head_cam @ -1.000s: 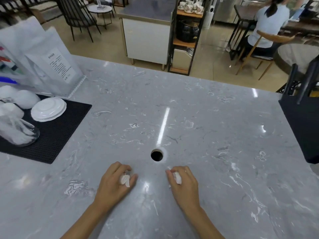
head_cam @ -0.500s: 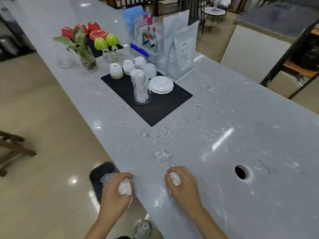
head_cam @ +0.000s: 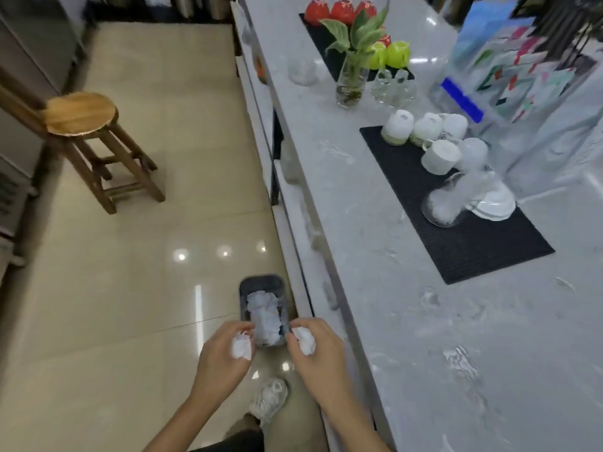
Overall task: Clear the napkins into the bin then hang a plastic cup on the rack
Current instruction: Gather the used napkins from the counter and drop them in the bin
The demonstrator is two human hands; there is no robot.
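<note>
My left hand point(head_cam: 225, 357) is closed around a crumpled white napkin point(head_cam: 241, 348). My right hand point(head_cam: 318, 353) grips a second crumpled white napkin point(head_cam: 304, 340). Both hands hover off the counter's edge, just above the near rim of a small dark bin point(head_cam: 261, 283) that stands on the floor and holds white paper. Clear and coloured cups stand far up the marble counter point(head_cam: 424, 321), among them a clear cup point(head_cam: 301, 71). No rack is in view.
A black mat point(head_cam: 463, 252) on the counter carries upturned white cups, a glass and white plates. Behind it stand a plant vase point(head_cam: 350, 83), red and green cups and white bags. A wooden stool point(head_cam: 88, 138) stands on the tiled floor at left.
The view has swung left from the counter top to the floor. Both hands, each still holding a napkin, moved off the counter to above the bin.
</note>
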